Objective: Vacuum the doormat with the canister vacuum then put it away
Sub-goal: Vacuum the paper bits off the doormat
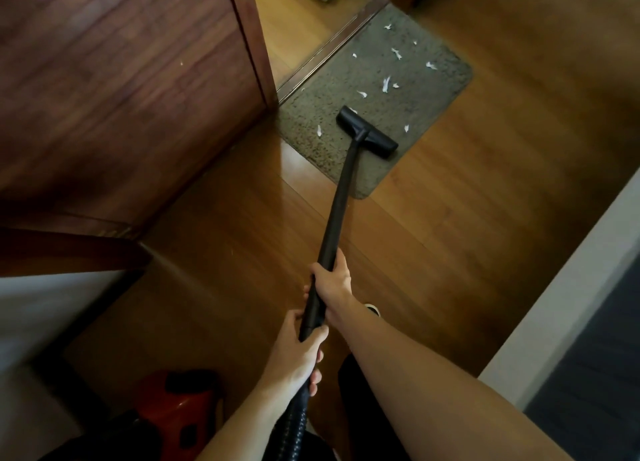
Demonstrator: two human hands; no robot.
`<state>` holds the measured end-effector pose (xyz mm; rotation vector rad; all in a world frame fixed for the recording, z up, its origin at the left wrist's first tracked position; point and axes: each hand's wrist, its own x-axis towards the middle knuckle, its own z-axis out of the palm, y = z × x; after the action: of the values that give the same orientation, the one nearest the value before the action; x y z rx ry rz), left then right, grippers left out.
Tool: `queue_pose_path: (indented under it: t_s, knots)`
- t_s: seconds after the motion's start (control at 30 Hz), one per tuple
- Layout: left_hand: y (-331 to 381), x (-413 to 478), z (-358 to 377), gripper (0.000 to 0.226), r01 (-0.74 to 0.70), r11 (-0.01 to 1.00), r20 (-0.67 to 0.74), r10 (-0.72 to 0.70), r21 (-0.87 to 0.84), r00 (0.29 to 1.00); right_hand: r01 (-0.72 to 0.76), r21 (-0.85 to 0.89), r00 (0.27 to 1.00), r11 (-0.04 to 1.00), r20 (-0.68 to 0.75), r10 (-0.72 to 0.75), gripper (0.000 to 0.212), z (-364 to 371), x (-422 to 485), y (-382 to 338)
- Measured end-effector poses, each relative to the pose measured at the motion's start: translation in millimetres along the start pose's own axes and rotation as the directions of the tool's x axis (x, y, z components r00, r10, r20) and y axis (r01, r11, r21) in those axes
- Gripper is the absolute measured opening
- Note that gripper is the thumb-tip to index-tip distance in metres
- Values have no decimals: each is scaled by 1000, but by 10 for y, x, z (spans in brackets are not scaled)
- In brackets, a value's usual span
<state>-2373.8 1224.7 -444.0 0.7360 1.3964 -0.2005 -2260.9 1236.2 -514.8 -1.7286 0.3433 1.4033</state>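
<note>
Both hands are clenched round the black wand (341,197). The right hand (333,280) wraps it higher up, and the left hand (298,351) grips the butt end where the ribbed hose (294,415) joins. From there the wand slants down to the floor nozzle (367,131), which sits flat on the near part of the grey doormat (415,89), set crosswise to it.

White paper scraps (386,84) lie over the doormat. One touches the nozzle's far edge, one lies on either side of the head, and most are spread over the doormat's far half. By the look of it the vacuuming has barely started. The red canister vacuum (173,408) sits well back from the doormat, beside the person on the wooden floor (450,235).

A few things could go wrong from here:

- **Doormat sliding:** It looks thin and the boards are glossy, so a hard push could slide it or bunch it against the metal threshold (322,53) along its far edge.
- **Scraps pushed along:** A fast stroke may shove the light scraps ahead of the head, or flick them onto the boards, instead of lifting them.
- **Door knocked:** A wide swing on the door side of the doormat could knock the wooden door (121,79).
- **Hose running short:** Reaching for the doormat's far end may pull the hose taut and drag or tip the canister.
</note>
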Motion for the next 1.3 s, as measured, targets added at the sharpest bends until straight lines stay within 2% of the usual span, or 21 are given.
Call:
queue_pose_path:
  t_s: [0.3,0.57,0.73,1.3]
  knots:
    - [-439,-113,-410,17,50,996,-22,-52,-73,998,-40,-79,999,996,21,42,77,374,-301,423]
    - [-485,-273,-797,15,61,993,40,-58,-104,998,-9,-89,1000,996,-27,6,77,716,-480,555]
    - [-548,-304,-872,19,82,990,44,-77,-115,996,-33,-111,999,993,-37,29,84,782,-560,630]
    - [106,66,-536,17,97,989,40,-93,-116,995,-17,-129,999,992,-44,12,82,663,-27,0]
